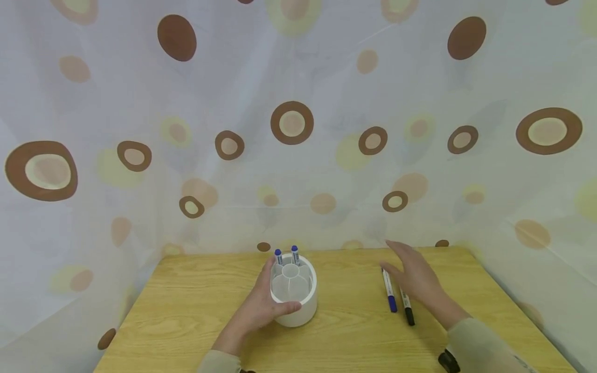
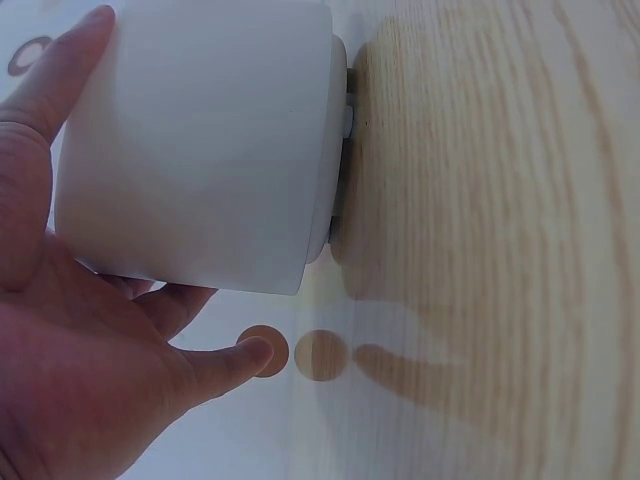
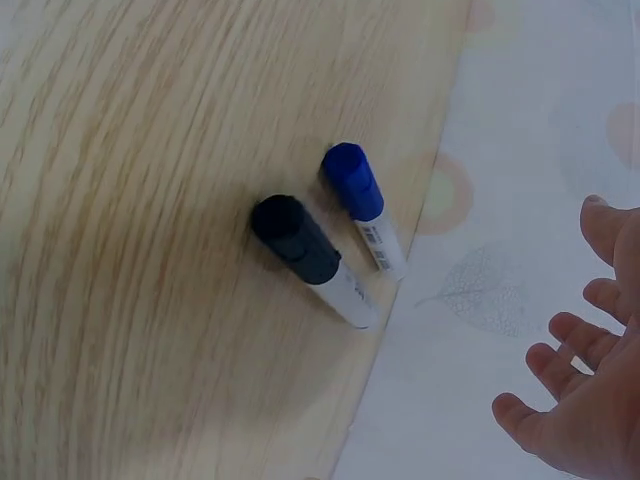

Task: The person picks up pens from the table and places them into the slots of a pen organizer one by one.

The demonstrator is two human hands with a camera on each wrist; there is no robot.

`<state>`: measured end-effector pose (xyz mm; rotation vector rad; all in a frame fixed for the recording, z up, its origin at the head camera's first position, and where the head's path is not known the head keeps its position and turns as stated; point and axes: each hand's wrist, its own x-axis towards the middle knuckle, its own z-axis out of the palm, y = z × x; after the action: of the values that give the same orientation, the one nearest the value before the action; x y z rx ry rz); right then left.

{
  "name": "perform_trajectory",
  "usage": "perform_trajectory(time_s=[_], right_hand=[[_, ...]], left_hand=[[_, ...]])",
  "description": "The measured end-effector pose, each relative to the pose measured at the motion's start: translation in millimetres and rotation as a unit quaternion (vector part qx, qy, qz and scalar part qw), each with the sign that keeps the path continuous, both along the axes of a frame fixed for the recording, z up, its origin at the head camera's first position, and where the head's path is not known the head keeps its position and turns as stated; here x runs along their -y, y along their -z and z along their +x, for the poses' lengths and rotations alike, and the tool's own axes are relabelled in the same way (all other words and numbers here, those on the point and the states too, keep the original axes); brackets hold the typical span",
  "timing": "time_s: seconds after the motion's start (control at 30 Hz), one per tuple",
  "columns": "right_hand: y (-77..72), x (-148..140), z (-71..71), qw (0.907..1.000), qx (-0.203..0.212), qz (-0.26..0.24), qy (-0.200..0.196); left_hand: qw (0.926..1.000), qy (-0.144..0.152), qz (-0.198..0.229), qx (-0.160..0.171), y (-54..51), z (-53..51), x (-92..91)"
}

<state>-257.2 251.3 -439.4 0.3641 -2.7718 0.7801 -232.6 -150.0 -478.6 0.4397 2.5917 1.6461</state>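
Observation:
A white round holder [image 1: 306, 310] with inner compartments stands left of the table's middle, two blue-tipped markers [image 1: 295, 256] upright at its back. My left hand [image 1: 261, 306] grips it, thumb at the near side and fingers round the left; in the left wrist view the hand [image 2: 80, 350] lies along the holder's white wall [image 2: 200, 140]. On the right lie a blue-capped marker [image 1: 389, 291] and a black-capped marker [image 1: 407, 306]. Above their far ends hovers my right hand [image 1: 416, 277], fingers extended, holding nothing. The right wrist view shows that hand [image 3: 590, 380] apart from the black-capped [image 3: 315, 260] and blue-capped [image 3: 362, 200] markers.
The wooden table [image 1: 196, 311] reaches back to a white curtain [image 1: 326, 171] with brown and yellow circles, which also hangs along both sides. A dark band [image 1: 449, 361] is at the right sleeve.

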Motion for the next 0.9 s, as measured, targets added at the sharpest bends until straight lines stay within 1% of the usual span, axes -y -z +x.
perform_trajectory(time_s=[0.23, 0.47, 0.77, 0.9], right_hand=[[8.9, -12.8, -0.1, 0.9995, 0.013, 0.013, 0.024], [17.3, -24.9, -2.5, 0.9982, 0.025, 0.033, 0.042], [28.4, -36.0, -3.7, 0.9966, 0.039, 0.04, 0.061], [30.9, -39.9, -4.3, 0.9961, 0.051, 0.041, 0.06]], left_hand=[[1.0, -0.003, -0.002, -0.003, -1.1, 0.3, 0.1], [1.0, 0.0, 0.005, 0.003, -2.9, 0.9, 0.2], [1.0, 0.001, 0.003, 0.003, -2.4, 0.0, 0.5], [1.0, -0.001, -0.001, 0.003, -1.3, -0.2, 0.7]])
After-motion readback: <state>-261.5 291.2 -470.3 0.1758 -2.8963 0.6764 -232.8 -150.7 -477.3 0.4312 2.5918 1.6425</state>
